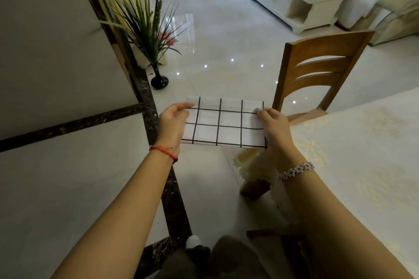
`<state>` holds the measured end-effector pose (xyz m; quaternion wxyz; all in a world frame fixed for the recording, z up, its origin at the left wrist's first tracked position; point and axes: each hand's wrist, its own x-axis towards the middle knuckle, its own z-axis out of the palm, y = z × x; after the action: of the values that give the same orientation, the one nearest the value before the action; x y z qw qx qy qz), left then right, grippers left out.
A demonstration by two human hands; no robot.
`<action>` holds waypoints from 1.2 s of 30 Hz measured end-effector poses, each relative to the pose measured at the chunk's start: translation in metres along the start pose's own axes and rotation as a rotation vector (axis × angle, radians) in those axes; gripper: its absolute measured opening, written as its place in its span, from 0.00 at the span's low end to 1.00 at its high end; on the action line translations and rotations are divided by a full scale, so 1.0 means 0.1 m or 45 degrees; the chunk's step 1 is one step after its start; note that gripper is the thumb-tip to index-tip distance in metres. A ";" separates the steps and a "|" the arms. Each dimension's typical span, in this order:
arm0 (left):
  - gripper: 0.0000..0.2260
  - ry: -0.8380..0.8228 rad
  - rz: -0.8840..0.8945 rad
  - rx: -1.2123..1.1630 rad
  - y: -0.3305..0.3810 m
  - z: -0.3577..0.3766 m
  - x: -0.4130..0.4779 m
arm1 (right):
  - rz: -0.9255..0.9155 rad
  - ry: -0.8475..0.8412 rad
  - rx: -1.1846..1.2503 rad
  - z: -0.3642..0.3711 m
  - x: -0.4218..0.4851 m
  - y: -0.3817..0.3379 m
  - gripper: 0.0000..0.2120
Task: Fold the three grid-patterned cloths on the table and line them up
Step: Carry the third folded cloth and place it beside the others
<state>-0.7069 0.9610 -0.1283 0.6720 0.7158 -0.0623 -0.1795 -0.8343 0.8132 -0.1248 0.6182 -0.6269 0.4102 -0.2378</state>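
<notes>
So the white rectangular cloth with the black grid lines (224, 122) isn't on the table right now. It's folded into a flat-ish rectangle and held up in the air over the glossy pale tile floor (215, 41), just off the table's corner.

The left hand (173, 120) has its fingers curled round the cloth's 9 o'clock edge, pinching near the upper corner. The right hand (273, 125) does the same on the 3 o'clock edge, thumb on top. The cloth is stretched fairly taut between them.

There's a thin red string bracelet (164, 150) on the left wrist and a sparkly beaded bracelet (295, 170) on the right.

From the cloth, the table with the cream floral-patterned covering (362, 154) sits at about 4 o'clock. The brown wooden slat-back chair (317, 68) is at 2 o'clock, pushed up near the table's far end. A small black vase with tall green grassy stems (159, 80) stands on the floor at 11 o'clock. A low white cabinet (294, 0) is far back at 1 o'clock.
</notes>
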 end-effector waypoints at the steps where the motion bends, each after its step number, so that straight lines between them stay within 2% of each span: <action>1: 0.11 -0.009 0.002 -0.005 0.03 -0.01 0.12 | -0.004 0.005 0.017 0.07 0.07 -0.03 0.08; 12: 0.13 -0.092 -0.002 0.000 0.18 0.25 1.59 | 0.069 0.024 0.139 0.64 1.30 -0.29 0.07; 21: 0.10 -0.136 0.080 0.002 0.54 1.11 2.98 | 0.058 0.112 0.211 0.74 2.77 -0.72 0.06; 29: 0.11 -0.188 0.052 -0.012 0.79 1.76 3.83 | 0.088 0.162 0.224 0.67 3.76 -1.05 0.06; 36: 0.11 -0.264 0.053 -0.016 0.93 2.43 4.68 | 0.077 0.289 0.264 0.62 4.68 -1.14 0.08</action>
<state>-0.3414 0.5700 -0.1261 0.6698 0.6878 -0.1454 -0.2390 -0.5017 0.4598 -0.1194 0.6360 -0.5163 0.4695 -0.3296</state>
